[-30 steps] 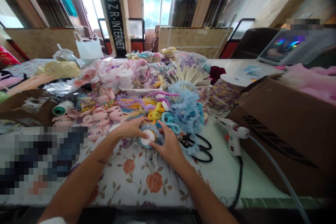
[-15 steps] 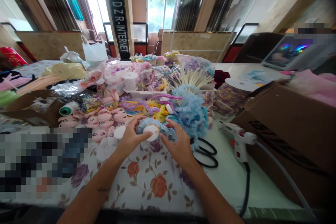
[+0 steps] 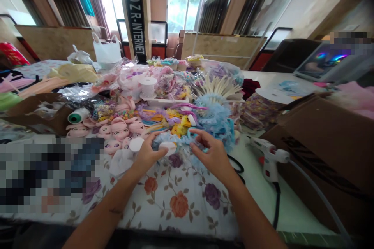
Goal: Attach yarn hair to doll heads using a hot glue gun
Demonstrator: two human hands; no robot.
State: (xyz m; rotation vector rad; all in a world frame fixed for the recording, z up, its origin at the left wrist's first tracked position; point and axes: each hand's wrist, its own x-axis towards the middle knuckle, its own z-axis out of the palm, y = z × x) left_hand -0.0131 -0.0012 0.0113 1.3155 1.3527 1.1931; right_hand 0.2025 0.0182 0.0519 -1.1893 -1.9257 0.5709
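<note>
In my left hand (image 3: 150,151) I grip a white round piece (image 3: 167,148), thumb over its front face. Light-blue ruffled trim (image 3: 175,138) runs along the top of this piece and off to the right. My right hand (image 3: 212,153) has its thumb and curved index finger around the trim's right end, just right of the white piece; the exact contact is hard to see. Behind my right hand rises a heap of the same blue ruffles (image 3: 217,118). Black scissor handles (image 3: 237,163) show partly behind my right wrist.
A white glue gun (image 3: 270,155) with its cord lies on the right, beside a big cardboard box (image 3: 324,155). Several pink doll heads (image 3: 119,130) and a thread spool (image 3: 78,116) sit to the left. A white spool (image 3: 148,87) and mixed trims lie behind.
My right hand has moved right, away from the white piece, and the blue trim stretches between my hands. The white piece looks more tilted. The right wrist now covers more of the scissors.
</note>
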